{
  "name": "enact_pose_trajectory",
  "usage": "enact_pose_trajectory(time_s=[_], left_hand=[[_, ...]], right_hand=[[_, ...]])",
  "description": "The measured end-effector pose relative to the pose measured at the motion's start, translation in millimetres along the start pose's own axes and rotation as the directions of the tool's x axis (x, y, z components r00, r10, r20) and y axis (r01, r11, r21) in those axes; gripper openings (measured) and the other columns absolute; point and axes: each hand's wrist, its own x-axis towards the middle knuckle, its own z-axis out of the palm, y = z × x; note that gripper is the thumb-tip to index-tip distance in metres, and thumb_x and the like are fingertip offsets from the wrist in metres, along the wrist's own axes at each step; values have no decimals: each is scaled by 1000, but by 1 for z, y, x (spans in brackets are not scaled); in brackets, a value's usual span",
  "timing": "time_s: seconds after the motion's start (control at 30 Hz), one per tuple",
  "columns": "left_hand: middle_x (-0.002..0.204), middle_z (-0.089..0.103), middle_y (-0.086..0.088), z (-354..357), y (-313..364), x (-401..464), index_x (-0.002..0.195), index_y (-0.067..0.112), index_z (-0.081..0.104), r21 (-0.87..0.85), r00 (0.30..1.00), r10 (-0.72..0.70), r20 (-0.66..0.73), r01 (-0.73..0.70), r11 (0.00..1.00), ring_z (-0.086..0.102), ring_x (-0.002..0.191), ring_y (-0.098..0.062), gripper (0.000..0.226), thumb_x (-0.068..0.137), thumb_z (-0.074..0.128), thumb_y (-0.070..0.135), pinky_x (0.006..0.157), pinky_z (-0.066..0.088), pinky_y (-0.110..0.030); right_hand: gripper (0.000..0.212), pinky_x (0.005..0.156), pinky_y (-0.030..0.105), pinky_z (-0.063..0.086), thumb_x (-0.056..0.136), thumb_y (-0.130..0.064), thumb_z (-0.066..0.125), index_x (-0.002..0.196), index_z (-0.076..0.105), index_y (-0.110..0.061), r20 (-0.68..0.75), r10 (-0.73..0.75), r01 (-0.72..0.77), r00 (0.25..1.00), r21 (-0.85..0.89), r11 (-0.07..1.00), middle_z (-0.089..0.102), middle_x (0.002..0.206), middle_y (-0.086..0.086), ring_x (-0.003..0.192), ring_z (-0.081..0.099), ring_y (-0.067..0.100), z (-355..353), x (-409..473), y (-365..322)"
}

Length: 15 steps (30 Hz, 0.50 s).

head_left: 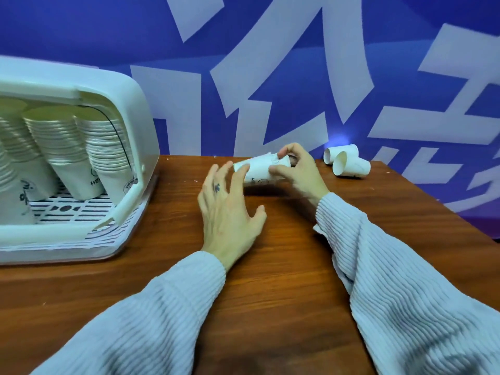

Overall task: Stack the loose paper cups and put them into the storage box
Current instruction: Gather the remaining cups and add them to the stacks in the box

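A: Brown wood is right up close, the table (270, 266), and two arms in soft ribbed sleeves (405, 280) reach out over it.

B: What are the hands doing?

A: The left hand (230, 209) has its fingers spread wide. It holds nothing. Its fingertips are just at the near end of a small stack of paper cups (261, 169). The right hand (296, 169) is closed around that stack, which lies sideways just above the table.

B: Will the cups be hard to hold?

A: I think they are very light and thin. Squeeze too hard and they will dent. The sides look smooth, so they might slip. It seems best to hold around the middle, with fingers on both sides, and not pinch the rim.

B: Are there more cups?

A: Yes. A bit farther, on the right, loose cups (349, 163) lie on their sides, touching each other. I cannot tell just how many.

B: And the box?

A: The white storage box (130, 98) sits to the left, open toward us. Tall stacks of cups (70, 147) lean inside it already. Behind it all is a blue wall (297, 63) with big white shapes.
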Motion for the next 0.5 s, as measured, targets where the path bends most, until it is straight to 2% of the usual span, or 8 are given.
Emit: enact_pose_trajectory(time_s=[0.07,0.13,0.17,0.23,0.33,0.43,0.5], left_hand=[[166,17,-3,0,0,-1,159,34,18,171,999,48,24,-51,984,-1,156,-27,96,81,75,43,124,1,-54],[158,37,-3,1,-2,-4,160,31,16,272,991,101,84,-121,955,17,153,-26,98,81,73,43,123,-1,-58],[149,48,-1,3,-4,-6,159,29,21,291,987,121,105,-147,945,31,147,-25,93,82,71,43,122,2,-57],[135,57,1,7,-6,-8,154,26,33,286,984,133,116,-161,945,49,131,-23,81,83,69,44,122,11,-54],[124,58,2,10,-6,-5,145,28,42,187,995,65,80,-79,979,55,117,-24,74,80,71,47,115,31,-49],[126,58,4,6,-5,-2,143,29,41,54,997,-32,74,28,998,55,119,-24,74,79,73,50,106,42,-48],[137,56,1,0,-1,-2,147,28,35,-60,992,-98,81,103,993,53,127,-25,82,80,77,47,108,43,-50]], right_hand=[[27,76,38,59,85,-4,79,102,59,-11,182,-3,-6,983,48,999,69,98,10,87,68,23,-6,-28,-15],[16,76,31,56,89,-7,77,97,63,-12,296,-28,12,955,54,998,69,96,3,88,66,15,-11,-49,-23],[8,80,30,54,93,-11,74,94,66,-14,299,-50,48,953,15,999,69,96,-1,90,64,13,-15,-55,-24],[7,84,29,52,96,-8,68,96,70,-15,250,-75,77,965,3,997,71,100,-2,93,64,11,-25,-62,-21],[22,82,23,57,95,1,63,115,67,-8,86,11,-17,996,77,997,73,100,0,91,69,6,-43,-69,-18],[39,80,17,54,96,-2,63,133,57,-14,-89,56,-56,994,3,998,69,103,-8,93,69,-3,-56,-72,-16],[45,80,17,55,96,-3,64,137,54,-17,-105,77,-77,991,9,997,71,99,-9,92,70,-5,-58,-76,-17]])
